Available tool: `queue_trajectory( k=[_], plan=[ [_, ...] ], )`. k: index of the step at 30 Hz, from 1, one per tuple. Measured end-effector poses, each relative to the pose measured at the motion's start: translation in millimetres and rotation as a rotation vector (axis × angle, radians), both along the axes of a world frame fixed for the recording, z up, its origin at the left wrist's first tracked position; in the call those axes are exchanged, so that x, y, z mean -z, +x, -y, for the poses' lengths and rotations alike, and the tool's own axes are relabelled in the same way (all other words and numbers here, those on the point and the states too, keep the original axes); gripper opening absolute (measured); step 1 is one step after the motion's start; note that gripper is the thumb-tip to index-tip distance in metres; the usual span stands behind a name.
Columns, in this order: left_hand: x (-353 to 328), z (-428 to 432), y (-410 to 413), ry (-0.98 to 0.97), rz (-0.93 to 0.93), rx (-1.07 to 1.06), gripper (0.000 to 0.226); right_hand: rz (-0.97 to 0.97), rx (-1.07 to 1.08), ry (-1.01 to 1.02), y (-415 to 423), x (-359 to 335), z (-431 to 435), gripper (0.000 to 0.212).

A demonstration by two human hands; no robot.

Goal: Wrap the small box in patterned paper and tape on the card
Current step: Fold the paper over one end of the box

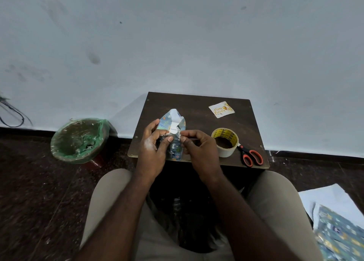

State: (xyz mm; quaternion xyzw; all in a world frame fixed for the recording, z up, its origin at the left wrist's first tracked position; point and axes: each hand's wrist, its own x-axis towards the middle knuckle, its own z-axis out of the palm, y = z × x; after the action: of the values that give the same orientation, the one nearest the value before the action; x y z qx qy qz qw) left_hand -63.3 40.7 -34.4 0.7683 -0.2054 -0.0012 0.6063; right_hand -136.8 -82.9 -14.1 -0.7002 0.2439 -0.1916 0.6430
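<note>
- Spare sheet: same blue print, lying on the floor at the person's right, white underside showing at its far edge.
- Left hand: fingers and thumb curled round the parcel, gripping it from the left side.
- Right hand: fingertips drawn together, pinching the paper's edge at the parcel's middle; whether a strip of tape lies under them cannot be told.
- Patterned paper: blue, with small coloured figures, wrapped round the body of the box; creased and rumpled.
- Small box: held up between both hands over the near left part of the table. A bare white face with printed lettering shows at the far end, where the flaps stand loose and unfolded, white side out (the near end is hidden by the hands).
- Tape roll: flat on the table, just right of the right hand.
- Scissors: orange handles, touching the roll's right side.
- Card: birthday greeting, far right of the table, well apart from the parcel, not yet attached.
- Bin: green-lined, on the floor left of the table.
- Progress, judged: roughly midway. Body covered; far end to fold and tape, then the card.
</note>
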Motion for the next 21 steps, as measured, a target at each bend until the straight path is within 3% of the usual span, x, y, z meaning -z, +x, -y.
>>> queue_trajectory(
  k=[4, 11, 15, 21],
  plan=[
    [1.0, -1.4, 0.8, 0.022, 0.008, 0.015, 0.012, 0.052, -0.05, -0.021, -1.2, -1.0, 2.6, 0.023],
    [1.8, -0.5, 2.1, 0.054, 0.021, 0.011, 0.017, 0.024, -0.328, -0.588, -0.3, -21.5, 16.9, 0.062],
    [0.3, -1.0, 1.7, 0.057, 0.001, 0.005, 0.017, -0.126, -0.504, -0.784, 11.6, -45.1, 28.3, 0.033],
    [-0.4, -0.5, 0.3, 0.06, 0.017, 0.0, 0.018, -0.187, -0.652, -0.756, 26.4, -63.6, 42.7, 0.011]
  ],
)
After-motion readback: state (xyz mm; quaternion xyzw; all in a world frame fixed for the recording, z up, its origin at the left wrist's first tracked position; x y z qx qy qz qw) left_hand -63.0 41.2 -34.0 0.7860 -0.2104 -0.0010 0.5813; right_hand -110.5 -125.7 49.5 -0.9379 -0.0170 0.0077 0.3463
